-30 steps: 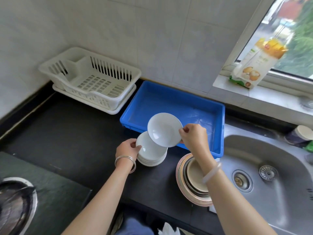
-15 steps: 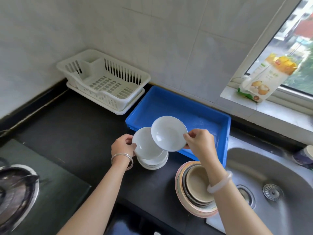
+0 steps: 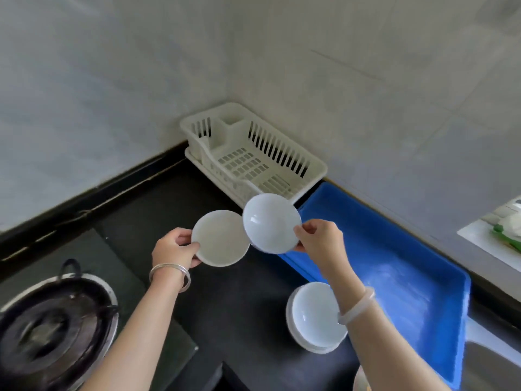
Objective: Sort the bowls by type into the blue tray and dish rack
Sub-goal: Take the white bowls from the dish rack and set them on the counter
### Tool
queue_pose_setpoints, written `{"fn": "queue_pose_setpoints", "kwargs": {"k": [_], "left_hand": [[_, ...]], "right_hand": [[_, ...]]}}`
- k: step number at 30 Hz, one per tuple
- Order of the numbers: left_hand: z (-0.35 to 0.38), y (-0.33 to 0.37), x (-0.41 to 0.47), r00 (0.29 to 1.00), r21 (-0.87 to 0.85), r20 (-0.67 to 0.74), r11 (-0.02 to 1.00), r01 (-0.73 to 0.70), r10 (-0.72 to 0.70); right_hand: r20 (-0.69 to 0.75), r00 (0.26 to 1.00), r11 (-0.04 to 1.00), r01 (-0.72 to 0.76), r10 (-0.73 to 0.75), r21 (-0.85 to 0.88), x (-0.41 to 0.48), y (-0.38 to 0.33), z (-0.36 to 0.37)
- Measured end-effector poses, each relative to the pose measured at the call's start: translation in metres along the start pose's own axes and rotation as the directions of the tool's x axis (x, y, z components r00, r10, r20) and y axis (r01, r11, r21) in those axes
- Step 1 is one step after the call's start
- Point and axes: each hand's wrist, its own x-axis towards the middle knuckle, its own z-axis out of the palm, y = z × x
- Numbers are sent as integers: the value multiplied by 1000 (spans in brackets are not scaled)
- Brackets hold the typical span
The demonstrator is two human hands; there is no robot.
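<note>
Left hand point(image 3: 175, 251) pinches shallow white bowl point(image 3: 220, 238); right hand point(image 3: 321, 238) pinches glossy white bowl point(image 3: 271, 223), both tilted, above black counter point(image 3: 158, 210).

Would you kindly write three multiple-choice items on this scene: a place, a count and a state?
1. Where is the rack? A) in the wall corner, beside the tray; B) in the sink; C) on the stove.
2. How many bowls are held up? A) none; B) one; C) two.
3. How is the right bowl? A) tilted, pinched at its rim; B) upside down on the counter; C) in the tray.
Key: 1 A, it fills the corner next to the tray; 2 C, the left hand holds the left bowl, the right hand the other; 3 A, its rim is pinched in the air.
</note>
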Motion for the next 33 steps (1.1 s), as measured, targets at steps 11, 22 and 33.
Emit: {"fn": "queue_pose_setpoints", "kwargs": {"k": [11,22,33], "left_hand": [[-61,-22,130,929,-203,-282,961,186,-239],[-80,-29,211,860,-335,-382,918,211,-337],[-86,-37,237,835,-409,-397,888,211,-381]], "right_hand": [[211,974,990,-101,78,102,108,-46,177],[242,958,975,-187,153,123,181,-78,282],[229,960,963,-202,159,178,200,-76,319]]}}
